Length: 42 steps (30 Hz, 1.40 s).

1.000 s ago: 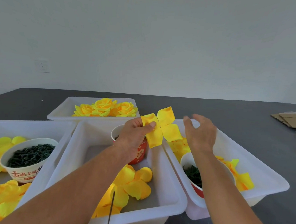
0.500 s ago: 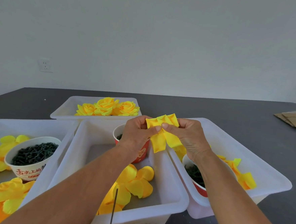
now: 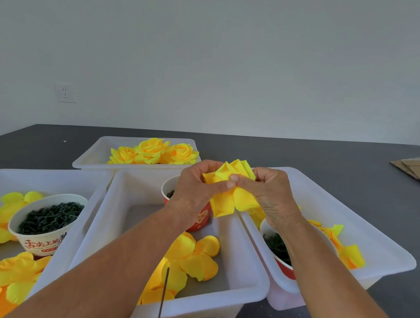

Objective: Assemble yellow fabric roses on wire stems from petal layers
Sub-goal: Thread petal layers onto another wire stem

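— Hands?
— Left hand (image 3: pixel 197 185) and right hand (image 3: pixel 268 192) both pinch the folded yellow petal layer (image 3: pixel 229 190).
— Location?
— Held above the middle white bin (image 3: pixel 251 258), near the red cup (image 3: pixel 200 215); finished roses (image 3: pixel 152 152) lie in the far bin.

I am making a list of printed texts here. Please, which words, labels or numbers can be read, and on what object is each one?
"舌尖上的", red print, on the white paper bowl; the last part is cut off by the tub wall.
Small red strip below it: too blurred to read.
White heart mark on the red paper cup: characters too small to read.
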Available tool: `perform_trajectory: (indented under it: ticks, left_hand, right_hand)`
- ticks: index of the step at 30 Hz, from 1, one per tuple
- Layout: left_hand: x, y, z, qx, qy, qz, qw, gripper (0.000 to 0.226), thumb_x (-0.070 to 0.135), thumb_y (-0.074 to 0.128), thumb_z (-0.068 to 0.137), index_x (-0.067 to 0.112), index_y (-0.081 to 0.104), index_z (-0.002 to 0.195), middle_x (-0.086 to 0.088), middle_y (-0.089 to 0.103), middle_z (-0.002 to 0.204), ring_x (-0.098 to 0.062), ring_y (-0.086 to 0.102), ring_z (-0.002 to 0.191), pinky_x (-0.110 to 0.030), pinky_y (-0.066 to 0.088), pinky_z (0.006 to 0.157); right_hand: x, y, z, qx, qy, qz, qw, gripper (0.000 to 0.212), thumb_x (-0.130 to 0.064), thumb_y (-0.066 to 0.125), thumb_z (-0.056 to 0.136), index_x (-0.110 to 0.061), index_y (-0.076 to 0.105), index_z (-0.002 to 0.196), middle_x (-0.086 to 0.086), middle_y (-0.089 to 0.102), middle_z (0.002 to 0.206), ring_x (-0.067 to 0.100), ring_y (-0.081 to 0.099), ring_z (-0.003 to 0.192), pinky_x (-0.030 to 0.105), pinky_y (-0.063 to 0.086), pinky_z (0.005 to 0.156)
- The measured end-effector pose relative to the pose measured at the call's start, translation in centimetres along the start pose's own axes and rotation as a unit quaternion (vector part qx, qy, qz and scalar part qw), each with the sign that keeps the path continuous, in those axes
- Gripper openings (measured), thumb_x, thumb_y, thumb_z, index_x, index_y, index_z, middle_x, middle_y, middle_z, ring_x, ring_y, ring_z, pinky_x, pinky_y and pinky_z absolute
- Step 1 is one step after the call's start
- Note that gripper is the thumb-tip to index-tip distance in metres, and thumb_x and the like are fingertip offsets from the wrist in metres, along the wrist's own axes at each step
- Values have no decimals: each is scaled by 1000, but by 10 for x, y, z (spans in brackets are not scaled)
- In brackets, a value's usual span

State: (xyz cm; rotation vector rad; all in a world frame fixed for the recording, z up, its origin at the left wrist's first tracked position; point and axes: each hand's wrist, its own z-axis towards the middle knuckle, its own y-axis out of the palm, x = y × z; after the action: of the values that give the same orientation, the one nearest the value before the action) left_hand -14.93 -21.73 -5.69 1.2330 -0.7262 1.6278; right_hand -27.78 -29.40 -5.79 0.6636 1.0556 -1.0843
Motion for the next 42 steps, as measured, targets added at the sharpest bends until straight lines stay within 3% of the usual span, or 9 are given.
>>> perform_trajectory:
  ticks: [6,11,15,18,22,31,38,40,42]
  left_hand:
    - [2,2,0,-2,15,37,999,32,10,78,71,18,66,101,-7,70,101,-20,66,93,-30,56,75]
    - [5,2,-1,22,17,30,999,19,9,76,73,7,65,88,-15,66,90,-23,64,80,-33,54,67]
    - [8,1,-1,53,-14,-45,997,27,5,70,78,-8,61,100,-22,64,94,-31,60,84,-52,52,80]
    - [8,-3,2,76,-40,-108,990,18,6,66,82,1,64,99,-13,67,95,-27,63,88,-50,53,81]
    - [6,-6,5,106,-60,-150,981,8,7,61,88,13,66,90,-4,69,88,-20,65,84,-41,56,75]
    - [6,-3,6,124,-77,-134,980,10,10,61,89,15,67,95,-7,69,103,-26,65,98,-41,56,77]
    - [5,-3,8,128,-105,-134,977,19,10,57,92,8,64,109,-14,64,117,-30,61,108,-44,55,78]
    - [5,-3,8,123,-104,-134,978,16,10,56,92,8,64,106,-14,65,114,-30,61,105,-41,56,74]
    - [5,-2,8,122,-103,-132,978,15,10,56,92,8,65,104,-14,65,112,-29,62,103,-40,56,72]
  right_hand:
    - [-2,0,0,5,15,16,1000,44,-20,84,63,13,57,72,13,48,60,19,46,52,24,40,47]
    - [-8,0,-1,-25,98,87,991,41,-39,77,53,-6,70,76,9,70,70,20,66,63,30,54,56]
    - [-10,-4,3,-24,150,182,972,25,-32,73,64,-10,71,76,9,72,75,21,68,66,32,55,60]
    - [-9,-8,8,34,160,202,966,10,-17,66,84,-7,69,82,11,70,77,24,66,71,39,56,69]
    - [-4,-12,13,135,159,143,967,6,-15,66,86,-14,67,80,10,66,83,27,63,80,43,54,78]
    - [4,-19,15,264,128,35,955,40,-28,72,81,-9,49,55,7,39,54,22,36,47,31,32,51]
    - [10,-20,20,247,194,-59,947,35,-8,62,86,-10,48,54,7,46,54,21,44,48,34,43,56]
    - [12,-21,20,227,178,-154,945,34,-5,58,84,-10,45,53,6,44,55,25,45,55,36,43,60]
    - [12,-19,17,194,158,-253,934,15,-8,56,84,-6,61,70,11,59,73,32,55,74,31,42,63]
